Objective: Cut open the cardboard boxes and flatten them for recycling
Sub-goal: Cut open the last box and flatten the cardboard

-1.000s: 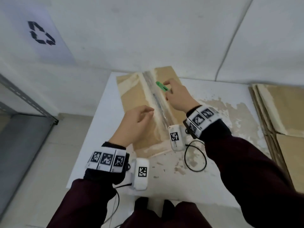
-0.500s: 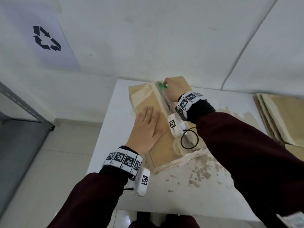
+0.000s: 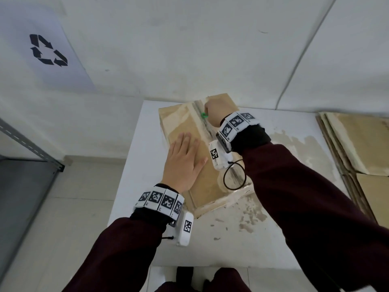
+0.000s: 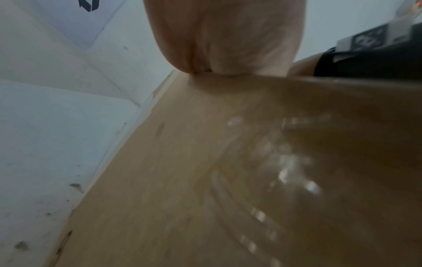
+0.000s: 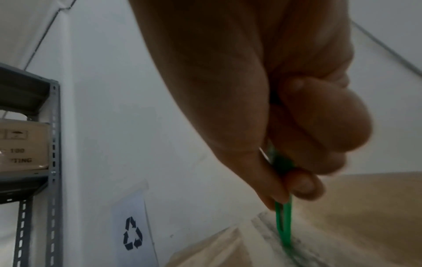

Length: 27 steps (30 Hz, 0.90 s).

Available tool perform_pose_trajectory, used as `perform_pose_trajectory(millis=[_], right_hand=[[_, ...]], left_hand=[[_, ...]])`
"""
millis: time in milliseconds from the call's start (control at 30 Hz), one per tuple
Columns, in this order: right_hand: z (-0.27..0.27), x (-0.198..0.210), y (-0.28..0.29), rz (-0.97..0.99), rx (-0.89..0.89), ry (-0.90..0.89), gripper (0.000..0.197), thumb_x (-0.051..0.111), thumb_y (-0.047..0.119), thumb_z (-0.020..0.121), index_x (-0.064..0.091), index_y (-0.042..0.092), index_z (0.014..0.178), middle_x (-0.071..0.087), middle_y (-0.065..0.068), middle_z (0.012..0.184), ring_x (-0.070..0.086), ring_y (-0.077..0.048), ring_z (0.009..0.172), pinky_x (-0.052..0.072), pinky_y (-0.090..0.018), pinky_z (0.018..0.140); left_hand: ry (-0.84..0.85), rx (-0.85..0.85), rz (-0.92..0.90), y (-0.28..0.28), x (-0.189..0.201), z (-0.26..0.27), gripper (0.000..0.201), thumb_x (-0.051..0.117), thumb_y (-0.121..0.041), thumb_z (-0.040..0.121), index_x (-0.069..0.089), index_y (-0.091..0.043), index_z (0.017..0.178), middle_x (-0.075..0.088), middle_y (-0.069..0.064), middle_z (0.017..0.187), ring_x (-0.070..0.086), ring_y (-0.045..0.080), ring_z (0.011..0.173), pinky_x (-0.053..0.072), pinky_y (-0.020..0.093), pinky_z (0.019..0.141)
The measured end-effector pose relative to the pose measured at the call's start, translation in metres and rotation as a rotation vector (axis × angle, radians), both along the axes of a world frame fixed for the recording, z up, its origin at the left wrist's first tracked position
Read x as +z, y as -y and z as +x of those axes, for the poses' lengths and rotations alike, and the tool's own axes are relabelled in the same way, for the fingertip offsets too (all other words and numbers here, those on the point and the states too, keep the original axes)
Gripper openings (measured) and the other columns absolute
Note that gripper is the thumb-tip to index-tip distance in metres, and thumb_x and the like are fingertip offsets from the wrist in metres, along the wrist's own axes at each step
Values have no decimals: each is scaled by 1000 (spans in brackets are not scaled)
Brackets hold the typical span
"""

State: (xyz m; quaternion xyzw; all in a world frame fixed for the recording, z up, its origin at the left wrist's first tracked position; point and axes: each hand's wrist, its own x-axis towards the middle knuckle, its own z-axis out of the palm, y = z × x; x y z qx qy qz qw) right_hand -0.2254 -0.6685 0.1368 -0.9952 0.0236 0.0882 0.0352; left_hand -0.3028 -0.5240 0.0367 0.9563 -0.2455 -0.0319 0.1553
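Observation:
A brown cardboard box [image 3: 183, 123] lies on the white table [image 3: 134, 148], with a taped seam [image 3: 197, 111] running along its top. My left hand [image 3: 185, 161] presses flat on the box top, fingers straight; the left wrist view shows only its palm [image 4: 228, 36] on the cardboard [image 4: 182, 162]. My right hand [image 3: 213, 113] grips a green cutter [image 3: 203, 115] near the far end of the seam. In the right wrist view, thumb and fingers pinch the green cutter [image 5: 283, 222], whose tip meets the grey tape [image 5: 294, 251].
Flattened cardboard sheets [image 3: 362, 144] are stacked at the table's right. A paper with a recycling sign [image 3: 48, 49] hangs on the wall at left. A grey metal shelf [image 3: 27, 144] stands left of the table, holding a box [image 5: 23, 144]. The table's near right part shows peeled patches [image 3: 248, 220].
My left hand went from loosely curled above the box to pressing flat on it. My right hand carried the cutter to the far end of the seam and tipped it onto the tape.

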Motion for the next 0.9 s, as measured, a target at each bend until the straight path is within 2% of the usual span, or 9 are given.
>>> perform_pose_trajectory(millis=[100,133,267,400,533,667,767,833,900], right_hand=[[-20,-5,11,37,-38,-183,42,33,7,99,39,5,141,40,-14,144,39,-27,132,29,-30,105],[-31,-5,12,39,-40,-232,43,32,6,100,36,6,142,38,-14,146,37,-26,133,27,-28,104],[-82,-3,9,101,-48,-174,32,35,3,97,55,2,122,56,-16,125,55,-30,111,43,-32,89],[-125,6,15,157,-67,-50,32,34,-1,93,57,4,115,59,-18,115,58,-33,100,45,-35,82],[-147,13,27,159,-77,-118,30,41,1,92,60,6,115,60,-15,114,58,-29,99,47,-33,81],[-175,12,41,240,-102,-175,28,43,5,93,61,8,114,61,-13,112,53,-22,81,44,-28,70],[-194,6,46,284,-135,-163,32,40,-1,91,60,10,114,59,-11,106,45,-15,64,33,-22,54],[-204,1,47,296,-153,-132,31,40,-2,91,59,10,112,57,-11,99,43,-14,60,27,-21,47],[-213,-4,48,292,-160,-103,31,40,-2,91,59,9,112,57,-11,94,45,-17,61,28,-23,47]], left_hand=[[13,22,-11,2,-1,-1,67,20,-56,97,12,-20,153,2,5,161,-6,20,148,-5,33,117],[12,27,-16,2,0,-1,67,20,-56,97,13,-20,153,2,5,161,-5,20,148,-5,33,117],[0,36,-16,4,3,-2,62,26,-49,100,13,-20,153,1,5,161,-5,20,148,-4,33,117],[-18,45,16,5,6,-3,62,25,-49,100,10,-22,153,-1,4,161,-6,19,148,-3,34,117],[-23,55,49,6,7,-3,61,26,-48,100,12,-21,153,0,4,161,-5,20,148,-2,37,118],[-7,66,58,8,6,-3,60,26,-48,100,13,-22,153,2,3,161,-4,19,148,-1,37,118],[19,61,56,8,5,-4,59,25,-47,100,15,-22,153,5,4,161,-1,20,148,0,38,118],[23,65,56,8,4,-3,59,25,-47,100,16,-22,152,6,5,161,0,21,148,1,39,118],[29,77,80,9,6,-3,56,25,-45,101,18,-22,152,8,7,160,3,24,148,4,40,118]])
